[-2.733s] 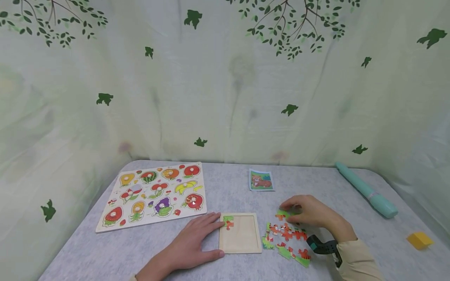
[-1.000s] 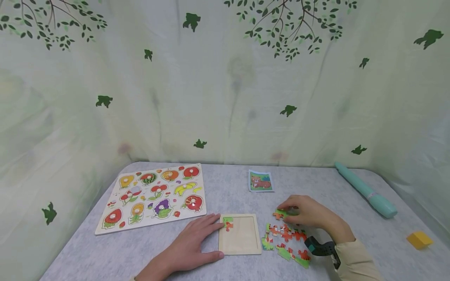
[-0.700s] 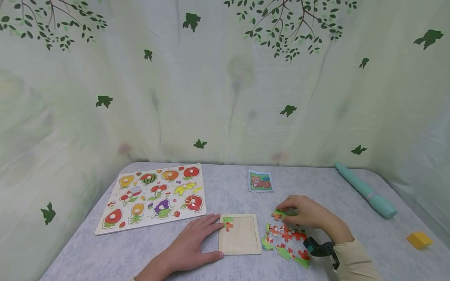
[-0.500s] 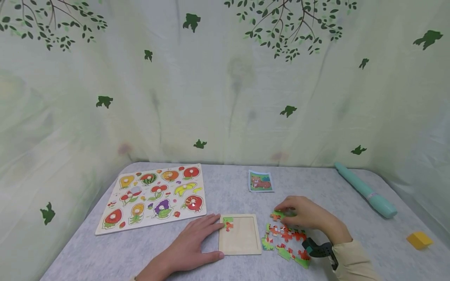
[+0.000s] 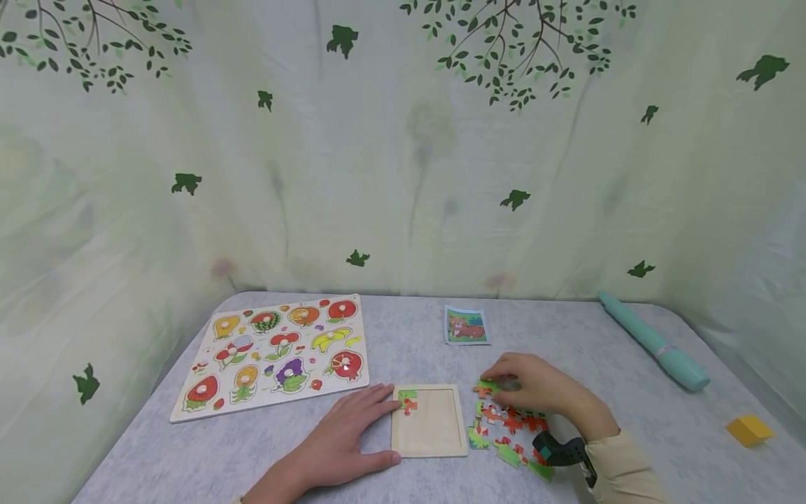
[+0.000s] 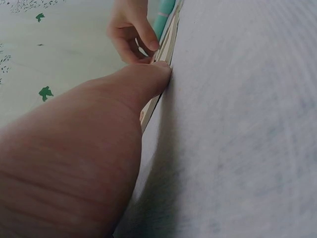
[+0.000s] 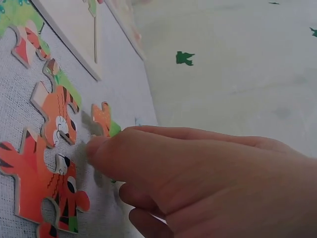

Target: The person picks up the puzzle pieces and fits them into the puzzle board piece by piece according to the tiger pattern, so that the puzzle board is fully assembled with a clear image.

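Observation:
In the head view my left hand (image 5: pixel 343 442) lies flat with extended fingers. Its fingertips and thumb touch the left edge of a square wooden puzzle tray (image 5: pixel 434 448). One corner of the tray holds a fitted green-and-orange piece (image 5: pixel 408 401). My right hand (image 5: pixel 543 388) pinches a green-and-orange jigsaw piece (image 5: pixel 483 388) between thumb and fingers, to the right of the tray. In the right wrist view this jigsaw piece (image 7: pixel 102 115) shows partly behind the thumb, with a shadow beneath it. Loose tiger-patterned puzzle pieces (image 7: pixel 54 111) lie on the table under that hand.
A fruit peg board (image 5: pixel 317 383) lies at the left. Behind the tray is a small picture card (image 5: pixel 467 327). A teal stick-like object (image 5: pixel 655 343) and a yellow block (image 5: pixel 749 431) are at the right. A printed curtain (image 5: pixel 403 140) hangs behind the table.
My right hand has moved left toward the tray, carrying the pinched jigsaw piece with it. The left hand has stayed at the tray's edge.

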`<state>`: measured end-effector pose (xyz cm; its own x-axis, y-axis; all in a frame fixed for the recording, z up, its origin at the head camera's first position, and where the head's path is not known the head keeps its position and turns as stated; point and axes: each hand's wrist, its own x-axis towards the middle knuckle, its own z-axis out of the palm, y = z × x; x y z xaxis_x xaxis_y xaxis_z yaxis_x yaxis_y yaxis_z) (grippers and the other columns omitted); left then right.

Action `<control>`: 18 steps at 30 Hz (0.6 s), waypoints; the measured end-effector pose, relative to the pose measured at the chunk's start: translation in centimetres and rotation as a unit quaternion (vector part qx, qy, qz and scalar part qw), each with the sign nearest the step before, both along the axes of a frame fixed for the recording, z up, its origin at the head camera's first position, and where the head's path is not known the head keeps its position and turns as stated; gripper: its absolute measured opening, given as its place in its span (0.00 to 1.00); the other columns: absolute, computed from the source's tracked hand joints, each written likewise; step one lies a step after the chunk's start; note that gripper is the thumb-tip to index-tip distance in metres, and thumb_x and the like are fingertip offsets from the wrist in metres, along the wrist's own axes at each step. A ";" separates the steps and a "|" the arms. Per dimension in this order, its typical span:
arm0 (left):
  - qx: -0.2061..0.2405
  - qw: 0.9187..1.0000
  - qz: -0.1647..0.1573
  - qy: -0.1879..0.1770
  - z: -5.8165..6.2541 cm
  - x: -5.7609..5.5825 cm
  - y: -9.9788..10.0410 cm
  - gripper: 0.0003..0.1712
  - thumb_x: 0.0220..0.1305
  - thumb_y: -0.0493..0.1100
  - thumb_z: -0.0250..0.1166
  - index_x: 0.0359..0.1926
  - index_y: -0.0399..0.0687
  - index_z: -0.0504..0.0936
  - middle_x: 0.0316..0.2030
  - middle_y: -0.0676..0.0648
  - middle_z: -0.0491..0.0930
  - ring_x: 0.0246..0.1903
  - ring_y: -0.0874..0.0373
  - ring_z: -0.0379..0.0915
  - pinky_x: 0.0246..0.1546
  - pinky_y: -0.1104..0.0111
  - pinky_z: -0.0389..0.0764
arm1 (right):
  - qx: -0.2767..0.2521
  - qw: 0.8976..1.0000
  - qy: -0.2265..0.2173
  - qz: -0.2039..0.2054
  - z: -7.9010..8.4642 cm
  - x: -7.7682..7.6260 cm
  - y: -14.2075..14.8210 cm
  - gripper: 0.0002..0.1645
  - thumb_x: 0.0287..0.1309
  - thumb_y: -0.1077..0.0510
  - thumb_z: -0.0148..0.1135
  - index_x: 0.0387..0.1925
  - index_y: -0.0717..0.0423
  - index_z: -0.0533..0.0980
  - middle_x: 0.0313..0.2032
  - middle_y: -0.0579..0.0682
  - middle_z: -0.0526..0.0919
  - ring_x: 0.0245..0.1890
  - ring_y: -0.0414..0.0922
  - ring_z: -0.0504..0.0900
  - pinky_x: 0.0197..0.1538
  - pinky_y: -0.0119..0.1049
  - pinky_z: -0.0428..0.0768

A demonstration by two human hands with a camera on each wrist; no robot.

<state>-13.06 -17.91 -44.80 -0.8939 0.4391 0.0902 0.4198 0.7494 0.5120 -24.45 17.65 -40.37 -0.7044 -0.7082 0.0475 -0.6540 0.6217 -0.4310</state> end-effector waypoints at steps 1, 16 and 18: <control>0.000 1.000 0.000 -0.001 0.0 0.0 0.0 0.42 0.63 0.72 0.65 0.72 0.62 0.74 0.76 0.55 0.65 0.77 0.51 0.57 0.74 0.43 0.60 | -0.002 1.000 0.000 0.001 0.0 0.0 -0.1 0.17 0.62 0.55 0.73 0.52 0.51 0.86 0.45 0.40 0.86 0.44 0.38 0.82 0.48 0.38 0.83; -0.002 1.000 0.000 0.004 0.0 0.1 0.1 0.41 0.63 0.72 0.65 0.72 0.62 0.74 0.76 0.55 0.65 0.77 0.51 0.58 0.74 0.43 0.60 | -0.047 0.999 -0.007 0.001 -0.4 0.5 -1.4 0.17 0.65 0.58 0.69 0.55 0.50 0.84 0.45 0.40 0.82 0.42 0.35 0.82 0.45 0.32 0.85; -0.002 1.000 0.000 0.009 -0.1 0.1 0.1 0.41 0.63 0.71 0.66 0.72 0.61 0.74 0.76 0.55 0.65 0.77 0.51 0.58 0.74 0.43 0.60 | -0.052 0.999 -0.003 0.003 -0.4 0.6 -1.7 0.17 0.65 0.58 0.69 0.55 0.50 0.85 0.45 0.40 0.82 0.41 0.34 0.83 0.45 0.31 0.85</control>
